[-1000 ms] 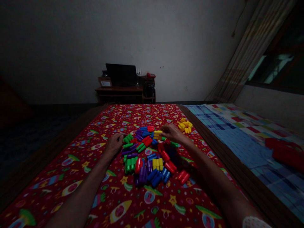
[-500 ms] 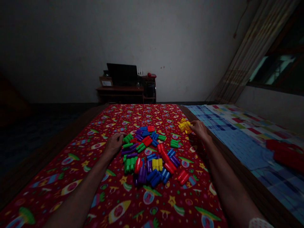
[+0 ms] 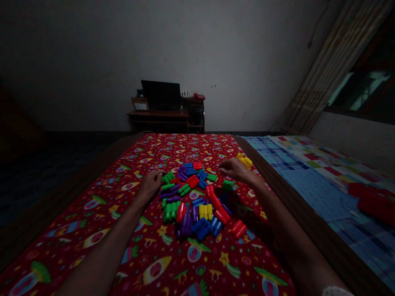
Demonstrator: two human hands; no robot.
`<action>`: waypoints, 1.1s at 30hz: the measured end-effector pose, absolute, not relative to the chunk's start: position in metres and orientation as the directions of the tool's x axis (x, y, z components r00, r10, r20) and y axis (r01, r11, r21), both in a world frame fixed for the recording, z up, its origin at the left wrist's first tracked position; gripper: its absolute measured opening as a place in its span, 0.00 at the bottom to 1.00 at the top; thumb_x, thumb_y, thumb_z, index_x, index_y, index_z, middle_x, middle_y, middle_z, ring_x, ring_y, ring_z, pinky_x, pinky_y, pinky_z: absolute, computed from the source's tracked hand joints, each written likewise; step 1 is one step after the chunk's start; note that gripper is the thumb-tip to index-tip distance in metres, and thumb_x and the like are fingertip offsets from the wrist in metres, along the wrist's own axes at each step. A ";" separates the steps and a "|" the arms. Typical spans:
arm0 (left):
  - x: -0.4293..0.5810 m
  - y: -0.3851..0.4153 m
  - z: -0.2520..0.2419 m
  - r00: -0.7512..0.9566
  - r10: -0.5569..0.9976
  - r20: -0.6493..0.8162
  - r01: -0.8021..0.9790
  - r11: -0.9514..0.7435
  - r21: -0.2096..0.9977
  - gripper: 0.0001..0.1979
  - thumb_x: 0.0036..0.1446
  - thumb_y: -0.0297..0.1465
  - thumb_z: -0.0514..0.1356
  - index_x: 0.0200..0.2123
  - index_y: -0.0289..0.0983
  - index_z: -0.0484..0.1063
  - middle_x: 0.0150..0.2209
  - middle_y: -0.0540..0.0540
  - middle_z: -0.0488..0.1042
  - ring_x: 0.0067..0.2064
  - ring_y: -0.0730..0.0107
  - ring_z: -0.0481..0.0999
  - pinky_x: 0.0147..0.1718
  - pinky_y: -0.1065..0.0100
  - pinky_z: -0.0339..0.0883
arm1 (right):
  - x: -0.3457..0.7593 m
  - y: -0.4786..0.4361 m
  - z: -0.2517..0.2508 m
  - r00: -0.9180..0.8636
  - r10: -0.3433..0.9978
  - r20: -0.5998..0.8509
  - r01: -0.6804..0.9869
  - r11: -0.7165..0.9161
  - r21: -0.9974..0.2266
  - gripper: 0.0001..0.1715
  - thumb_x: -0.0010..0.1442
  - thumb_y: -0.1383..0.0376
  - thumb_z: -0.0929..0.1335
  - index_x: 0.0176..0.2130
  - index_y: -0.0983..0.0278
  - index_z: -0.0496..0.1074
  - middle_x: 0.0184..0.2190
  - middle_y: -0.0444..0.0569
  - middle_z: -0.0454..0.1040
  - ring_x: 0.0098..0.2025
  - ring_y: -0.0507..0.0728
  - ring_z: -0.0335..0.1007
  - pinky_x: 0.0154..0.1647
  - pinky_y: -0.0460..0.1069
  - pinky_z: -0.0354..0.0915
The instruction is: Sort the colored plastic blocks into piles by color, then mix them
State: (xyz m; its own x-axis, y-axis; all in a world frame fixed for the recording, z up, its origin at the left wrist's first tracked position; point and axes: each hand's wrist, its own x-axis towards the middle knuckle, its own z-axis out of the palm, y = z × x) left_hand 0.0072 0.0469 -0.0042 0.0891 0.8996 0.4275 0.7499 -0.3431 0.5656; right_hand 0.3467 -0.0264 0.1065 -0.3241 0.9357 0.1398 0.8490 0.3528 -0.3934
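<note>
Toy building blocks in green, purple, blue, red and yellow lie in a loose heap on the red patterned cloth (image 3: 129,209). My left hand (image 3: 150,183) rests at the heap's left edge, fingers loosely bent, close beside a green block (image 3: 168,177); contact is hard to make out. Above the cloth, right of the heap, hovers my right hand (image 3: 236,169), its fingers pointing left and slightly bent, with nothing visible in them. Behind its wrist sits a group of yellow blocks (image 3: 246,161), partly hidden. A separate green block (image 3: 228,185) lies just below that hand.
A brown wooden edge (image 3: 257,160) borders the cloth. To the right lies blue checked bedding (image 3: 296,185) with a red cloth (image 3: 372,203) on it. By the far wall a desk (image 3: 160,116) holds a dark monitor (image 3: 162,94).
My right hand has left the yellow blocks and moved left toward the heap. My left hand stays in place. The view has shifted slightly.
</note>
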 end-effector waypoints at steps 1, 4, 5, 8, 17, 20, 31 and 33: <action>0.008 0.047 -0.004 0.087 0.901 0.426 0.749 -0.341 0.568 0.21 0.53 0.40 0.46 0.34 0.37 0.76 0.41 0.40 0.79 0.44 0.58 0.77 0.48 0.58 0.70 | 0.333 -0.032 0.106 -0.440 0.897 0.051 0.810 0.421 -0.408 0.13 0.60 0.65 0.65 0.35 0.68 0.79 0.26 0.47 0.77 0.27 0.51 0.68 0.28 0.44 0.56; 0.008 0.046 -0.004 0.081 0.902 0.425 0.745 -0.338 0.576 0.22 0.53 0.41 0.45 0.34 0.36 0.76 0.41 0.40 0.79 0.45 0.58 0.77 0.48 0.59 0.70 | 0.302 -0.050 0.101 -0.629 0.757 -0.179 0.756 0.542 -0.366 0.14 0.57 0.61 0.70 0.42 0.66 0.78 0.31 0.47 0.77 0.31 0.52 0.68 0.28 0.44 0.55; 0.008 0.046 -0.003 0.081 0.903 0.422 0.743 -0.337 0.578 0.22 0.53 0.41 0.45 0.34 0.36 0.76 0.41 0.39 0.79 0.45 0.58 0.77 0.48 0.59 0.70 | 0.295 -0.054 0.100 -0.650 0.727 -0.223 0.752 0.571 -0.330 0.17 0.56 0.60 0.71 0.44 0.65 0.77 0.33 0.48 0.77 0.33 0.52 0.69 0.29 0.44 0.55; 0.008 0.046 -0.004 0.084 0.906 0.414 0.743 -0.334 0.581 0.22 0.53 0.41 0.45 0.35 0.36 0.76 0.41 0.39 0.79 0.45 0.58 0.77 0.48 0.59 0.69 | 0.285 -0.064 0.096 -0.679 0.684 -0.266 0.734 0.636 -0.239 0.20 0.57 0.59 0.70 0.49 0.63 0.75 0.37 0.50 0.77 0.37 0.54 0.71 0.31 0.45 0.57; 0.007 0.049 -0.007 0.085 0.901 0.426 0.750 -0.340 0.568 0.22 0.53 0.40 0.45 0.34 0.36 0.75 0.41 0.39 0.79 0.45 0.58 0.77 0.48 0.58 0.69 | 0.292 -0.057 0.100 -0.704 0.702 -0.110 0.695 0.650 -0.307 0.12 0.56 0.66 0.71 0.42 0.64 0.75 0.33 0.48 0.77 0.33 0.52 0.69 0.30 0.44 0.55; 0.007 0.049 -0.007 0.084 0.897 0.434 0.747 -0.344 0.568 0.21 0.53 0.40 0.45 0.34 0.36 0.75 0.40 0.40 0.79 0.44 0.58 0.77 0.48 0.59 0.70 | 0.324 -0.034 0.106 -0.456 0.871 0.183 0.775 0.490 -0.399 0.07 0.57 0.67 0.69 0.37 0.65 0.75 0.30 0.46 0.76 0.29 0.51 0.68 0.29 0.44 0.56; 0.005 0.049 -0.006 0.081 0.892 0.444 0.740 -0.352 0.574 0.21 0.53 0.41 0.47 0.33 0.39 0.77 0.39 0.42 0.80 0.43 0.59 0.77 0.47 0.60 0.70 | 0.471 0.030 0.058 0.425 0.722 0.546 0.827 -0.065 -0.559 0.19 0.53 0.64 0.63 0.42 0.68 0.76 0.39 0.56 0.79 0.41 0.60 0.74 0.46 0.53 0.67; 0.005 0.048 -0.006 0.079 0.893 0.442 0.740 -0.350 0.574 0.21 0.53 0.40 0.47 0.33 0.38 0.77 0.39 0.42 0.80 0.43 0.59 0.77 0.47 0.60 0.70 | 0.470 0.033 0.051 0.384 0.762 0.522 0.825 -0.029 -0.564 0.20 0.53 0.65 0.63 0.42 0.68 0.77 0.40 0.56 0.80 0.41 0.60 0.75 0.45 0.52 0.67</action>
State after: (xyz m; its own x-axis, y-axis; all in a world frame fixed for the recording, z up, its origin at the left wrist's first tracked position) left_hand 0.0054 0.0477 -0.0061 0.0794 0.8934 0.4421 0.7400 -0.3500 0.5744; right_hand 0.4699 0.0328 0.0509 0.3837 0.7617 0.5221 0.8252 -0.0290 -0.5641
